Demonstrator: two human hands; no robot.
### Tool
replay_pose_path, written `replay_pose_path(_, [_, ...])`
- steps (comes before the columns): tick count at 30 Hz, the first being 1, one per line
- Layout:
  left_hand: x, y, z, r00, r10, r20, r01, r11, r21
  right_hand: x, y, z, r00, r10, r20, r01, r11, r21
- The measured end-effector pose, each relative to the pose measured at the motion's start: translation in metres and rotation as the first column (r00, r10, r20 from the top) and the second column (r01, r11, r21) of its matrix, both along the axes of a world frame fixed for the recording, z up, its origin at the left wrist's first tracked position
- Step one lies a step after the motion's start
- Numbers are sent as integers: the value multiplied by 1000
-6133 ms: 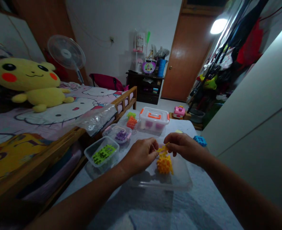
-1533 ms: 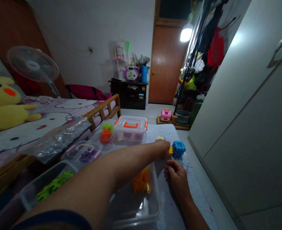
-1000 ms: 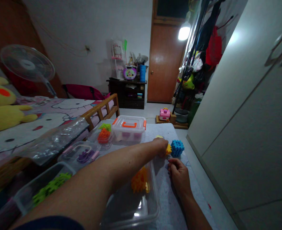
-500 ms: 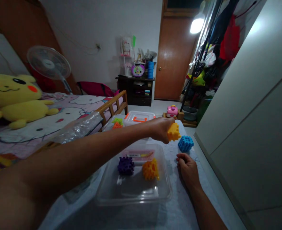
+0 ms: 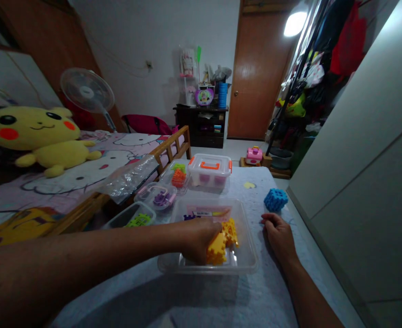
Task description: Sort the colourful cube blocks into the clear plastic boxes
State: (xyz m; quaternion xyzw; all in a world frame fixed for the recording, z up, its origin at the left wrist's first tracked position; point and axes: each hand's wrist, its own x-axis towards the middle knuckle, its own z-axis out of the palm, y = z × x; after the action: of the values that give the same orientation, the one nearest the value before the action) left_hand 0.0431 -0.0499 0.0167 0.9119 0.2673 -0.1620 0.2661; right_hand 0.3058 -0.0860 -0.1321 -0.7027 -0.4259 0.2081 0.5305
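My left hand reaches down into a clear plastic bin. Its fingers are closed on a yellow block cube with notched edges. Just behind that cube, in the same bin, lies an orange-yellow block cube. A dark purple block cube is mostly hidden behind my left hand. On the cloth to the right of the bin rests my right hand, with nothing in it and its fingers loosely bent and apart. A blue block cube sits a little beyond its fingertips.
Left of the bin stand small clear boxes with green pieces, purple pieces and an orange block. Behind it is a lidded box with an orange handle. A wooden bed rail borders the left side, a white cabinet the right.
My left hand has come back toward me from the table's far side, bringing the yellow block cube down into the bin. My right hand stays beside the blue cube. The view has shifted slightly.
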Motion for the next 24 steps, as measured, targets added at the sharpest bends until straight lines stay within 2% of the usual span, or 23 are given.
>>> replay_pose_path(4, [13,-2,-15,986,-67,-152,82,992,97,-1,-1,2,1000,4,15,-4,1000,-18])
replay_pose_path(8, [20,-3,-29,983,-160,-94,168,982,85,-2,-1,5,1000,8,25,-7,999,-48])
replay_pose_path(13, [20,-1,-38,979,-197,-58,203,971,125,-2,1,7,999,19,44,-17,999,-45])
replay_pose_path(16, [18,0,-34,972,-204,-114,220,965,143,-3,1,8,999,28,46,-26,999,-47])
replay_pose_path(19, [16,2,-23,973,-194,-128,206,975,85,-3,0,9,998,35,43,-32,998,-52])
replay_pose_path(22, [10,4,-10,988,-131,-78,133,991,23,-2,0,9,998,33,52,-30,998,-52])
replay_pose_path(24, [4,4,-5,998,-38,-58,37,999,-6,-2,0,9,998,35,58,-32,998,-62])
